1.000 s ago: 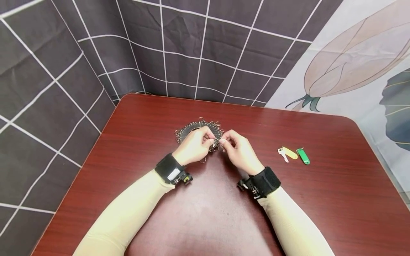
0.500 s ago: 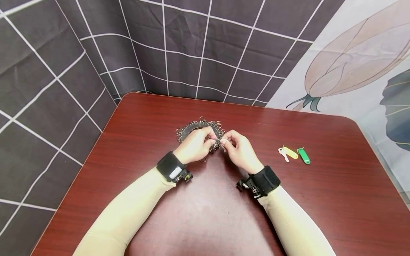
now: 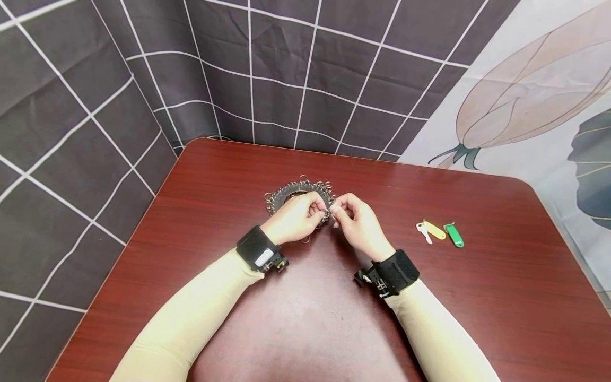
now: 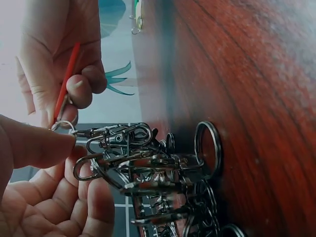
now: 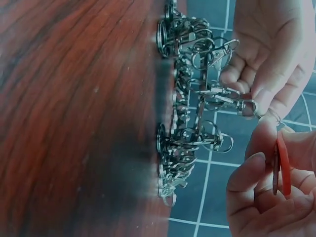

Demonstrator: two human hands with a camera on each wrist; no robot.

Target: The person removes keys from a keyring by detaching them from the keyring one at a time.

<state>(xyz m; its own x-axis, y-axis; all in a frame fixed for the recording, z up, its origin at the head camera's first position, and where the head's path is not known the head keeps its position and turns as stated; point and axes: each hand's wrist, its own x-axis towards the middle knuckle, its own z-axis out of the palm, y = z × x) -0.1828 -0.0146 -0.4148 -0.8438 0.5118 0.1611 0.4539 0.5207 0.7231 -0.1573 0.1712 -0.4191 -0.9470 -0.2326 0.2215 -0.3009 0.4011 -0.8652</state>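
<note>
In the head view, my left hand point(image 3: 296, 215) and right hand point(image 3: 358, 223) meet at the right edge of a dark round rack point(image 3: 279, 199) hung with metal swivel clasps and rings. Between thumb and fingers, the left hand pinches a split key ring point(image 4: 64, 124), which joins a swivel clasp point(image 4: 118, 136). The right hand grips a red key tag point(image 5: 283, 165) with a key point(image 5: 275, 173) beside it, right at that ring. Fingertips cover part of the ring, so whether the tag is threaded on it cannot be told.
To the right on the brown table point(image 3: 305, 318) lie a yellow key tag point(image 3: 434, 230) with a silver key point(image 3: 424, 232) and a green key tag point(image 3: 454, 235). A dark checked curtain point(image 3: 286, 69) hangs behind the table.
Both hands stay at the rack's right edge, with only slight finger movement at the ring. The whole head view has shifted a little.
</note>
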